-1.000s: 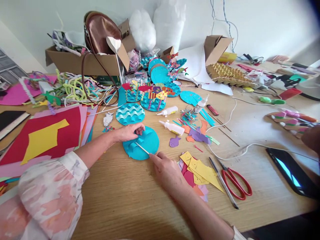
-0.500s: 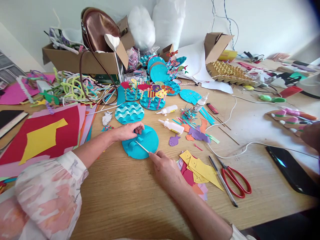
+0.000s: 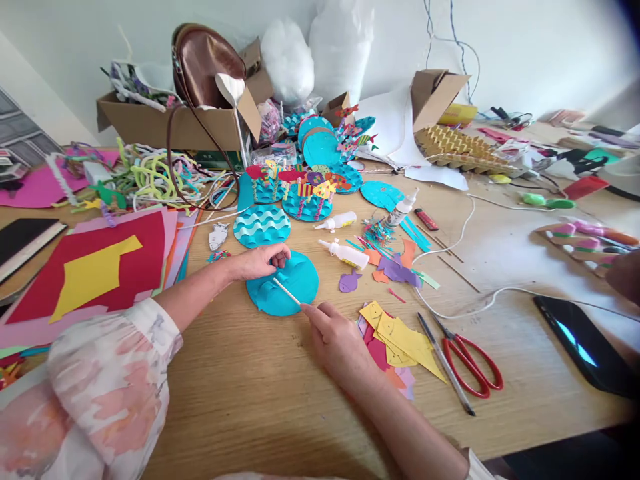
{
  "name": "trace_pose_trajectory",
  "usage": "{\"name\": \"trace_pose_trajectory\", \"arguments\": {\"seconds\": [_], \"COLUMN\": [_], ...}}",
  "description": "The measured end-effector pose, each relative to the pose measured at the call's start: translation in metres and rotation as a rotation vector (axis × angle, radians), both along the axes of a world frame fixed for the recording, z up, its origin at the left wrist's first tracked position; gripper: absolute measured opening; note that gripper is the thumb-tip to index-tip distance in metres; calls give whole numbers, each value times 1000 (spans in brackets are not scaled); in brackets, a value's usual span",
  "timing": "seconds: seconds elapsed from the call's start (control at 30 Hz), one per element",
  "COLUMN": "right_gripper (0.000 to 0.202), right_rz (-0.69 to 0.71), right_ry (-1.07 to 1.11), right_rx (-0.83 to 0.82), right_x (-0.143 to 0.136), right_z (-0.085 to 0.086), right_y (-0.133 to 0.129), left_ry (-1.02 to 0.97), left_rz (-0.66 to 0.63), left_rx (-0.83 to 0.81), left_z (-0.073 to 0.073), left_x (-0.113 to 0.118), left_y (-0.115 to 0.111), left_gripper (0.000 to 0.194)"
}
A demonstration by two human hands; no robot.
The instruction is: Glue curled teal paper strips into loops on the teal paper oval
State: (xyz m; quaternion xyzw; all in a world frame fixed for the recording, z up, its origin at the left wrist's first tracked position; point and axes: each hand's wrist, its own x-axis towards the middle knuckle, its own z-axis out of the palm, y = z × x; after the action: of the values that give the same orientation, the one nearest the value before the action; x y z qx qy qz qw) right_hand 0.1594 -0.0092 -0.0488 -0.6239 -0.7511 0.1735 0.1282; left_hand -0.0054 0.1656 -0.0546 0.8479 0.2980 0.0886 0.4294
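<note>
A round blue paper disc (image 3: 300,300) lies on the table before me, with raised, wavy blue paper pieces on its top. My left hand (image 3: 263,261) rests at the disc's upper left, fingers curled onto it; its fingertips are partly hidden. Between the thumb and fingers of my right hand (image 3: 337,337) is a thin white stick (image 3: 287,291). The stick's far tip touches the raised paper near the disc's middle. Just behind stands a finished-looking blue disc (image 3: 262,227) with pale wavy strips. Two white glue bottles (image 3: 350,254) lie to the right.
Yellow paper cut-outs (image 3: 400,333), a pen (image 3: 445,363) and red-handled scissors (image 3: 470,363) lie at right, beyond them a phone (image 3: 583,343). Coloured paper sheets (image 3: 35,287) are stacked left. Fish-decorated discs (image 3: 307,208) and a cardboard box (image 3: 145,127) stand behind. Part of another person's hand (image 3: 625,277) shows far right.
The view has shifted slightly, so the things on the left appear a little farther right. Both hands keep nearly the same place on the disc, and the stick's tip stays on the raised paper.
</note>
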Motion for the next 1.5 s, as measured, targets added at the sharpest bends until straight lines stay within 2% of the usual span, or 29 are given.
{"name": "trace_pose_trajectory", "arguments": {"seconds": [0.47,0.87,1.27,1.5], "right_gripper": [34,38,35,37], "right_rz": [36,-3,29,63], "right_ry": [-76,-7,-101,-90], "right_rx": [-76,6,-111,-106], "right_x": [-4,3,-2,1], "right_z": [2,1,2,0], "right_y": [4,0,8,10], "left_ry": [6,11,23,21], "left_rz": [3,-3,4,13], "left_rx": [4,7,8,0], "left_z": [1,1,2,3], "left_x": [1,1,1,1], "left_y": [0,-1,-2,-2], "left_gripper": [42,41,38,38]}}
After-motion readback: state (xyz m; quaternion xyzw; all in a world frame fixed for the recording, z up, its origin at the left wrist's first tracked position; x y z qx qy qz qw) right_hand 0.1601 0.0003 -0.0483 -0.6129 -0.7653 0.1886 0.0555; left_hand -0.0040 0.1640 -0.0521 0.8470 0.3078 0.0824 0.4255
